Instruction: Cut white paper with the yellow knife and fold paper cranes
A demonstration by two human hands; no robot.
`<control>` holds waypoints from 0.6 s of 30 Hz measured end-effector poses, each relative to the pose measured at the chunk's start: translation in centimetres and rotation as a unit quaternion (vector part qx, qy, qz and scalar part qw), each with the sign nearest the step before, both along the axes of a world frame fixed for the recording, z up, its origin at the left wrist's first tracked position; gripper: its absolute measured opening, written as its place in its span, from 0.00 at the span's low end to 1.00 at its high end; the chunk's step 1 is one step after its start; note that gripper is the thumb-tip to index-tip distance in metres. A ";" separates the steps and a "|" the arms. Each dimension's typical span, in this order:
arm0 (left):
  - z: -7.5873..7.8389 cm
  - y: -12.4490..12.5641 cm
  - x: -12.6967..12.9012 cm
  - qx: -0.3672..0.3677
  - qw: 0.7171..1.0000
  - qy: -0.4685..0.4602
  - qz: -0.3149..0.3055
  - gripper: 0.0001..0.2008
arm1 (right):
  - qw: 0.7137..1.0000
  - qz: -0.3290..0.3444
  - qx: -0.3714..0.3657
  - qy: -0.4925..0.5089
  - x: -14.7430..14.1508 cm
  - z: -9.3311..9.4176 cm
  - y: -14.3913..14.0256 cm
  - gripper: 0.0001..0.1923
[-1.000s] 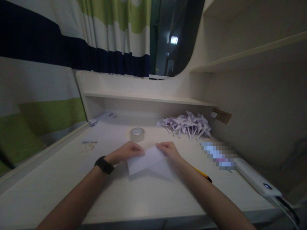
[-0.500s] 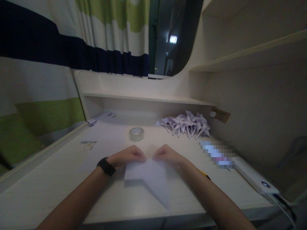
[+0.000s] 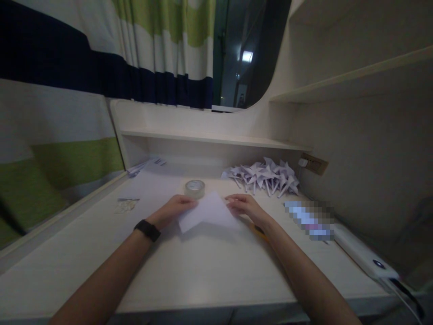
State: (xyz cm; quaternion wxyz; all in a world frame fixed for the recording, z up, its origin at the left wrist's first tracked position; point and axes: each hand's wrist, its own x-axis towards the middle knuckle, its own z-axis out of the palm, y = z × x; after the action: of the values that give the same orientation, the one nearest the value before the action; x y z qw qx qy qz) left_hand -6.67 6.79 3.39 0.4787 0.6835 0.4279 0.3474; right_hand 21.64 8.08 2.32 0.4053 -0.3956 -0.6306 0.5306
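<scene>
1. Head view, your hands: your left hand (image 3: pixel 173 210), with a dark band (image 3: pixel 147 230) on the wrist, has its fingers curled in and closed on the left edge of the paper (image 3: pixel 207 212). Your right hand (image 3: pixel 246 206) lies with its fingers stretched along the paper's right edge. Whether they pinch it or only press on it cannot be told from here.

2. Head view, the paper: it sits on the desk (image 3: pixel 203 275) between your hands, in front of you, folded to a peak that points away from you. Its near edge looks slightly lifted off the desk.

3. Head view, around it: a tape roll (image 3: pixel 194 187) stands just behind the peak. A heap of folded paper pieces (image 3: pixel 262 177) lies well back on the right, loose sheets (image 3: pixel 145 166) lie back left, and a yellow pencil (image 3: pixel 260 230) shows under your right wrist.

4. The step in hand looks like setting a fold, with both hands steadying the sheet at its sides.

5. The next move calls for matched edges: keep the left grip firm, line the corners up, then press flat along the crease without letting the sheet slide toward the tape roll.
</scene>
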 end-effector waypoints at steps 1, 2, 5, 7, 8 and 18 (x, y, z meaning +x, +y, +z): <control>-0.1 0.0 0.2 0.002 1.000 -0.007 0.018 0.18 | 1.000 0.008 0.003 0.005 -0.4 -0.3 0.1 0.24; -0.2 0.0 0.5 0.002 1.000 -0.010 0.026 0.19 | 1.000 0.016 0.002 0.006 -0.8 -0.7 0.1 0.28; -1.0 0.4 1.2 0.029 0.999 0.022 0.039 0.22 | 1.000 0.002 -0.001 -0.015 -1.9 -2.1 0.4 0.35; -1.7 0.5 1.7 0.102 0.988 0.081 0.087 0.25 | 0.998 -0.039 0.018 -0.048 -2.5 -2.9 0.6 0.33; -2.0 0.5 1.9 0.148 0.976 0.118 0.108 0.27 | 0.996 -0.059 0.028 -0.058 -2.7 -3.3 0.8 0.32; -3.5 -0.1 2.8 0.335 0.903 0.267 0.007 0.35 | 0.995 -0.076 0.045 -0.044 -2.7 -3.6 1.1 0.35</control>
State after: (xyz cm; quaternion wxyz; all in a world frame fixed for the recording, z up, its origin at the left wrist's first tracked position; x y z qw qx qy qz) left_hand -3.84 6.70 -0.09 0.0863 0.8676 0.4029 0.2784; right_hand 18.92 9.19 -1.23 0.4340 -0.4462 -0.6394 0.4514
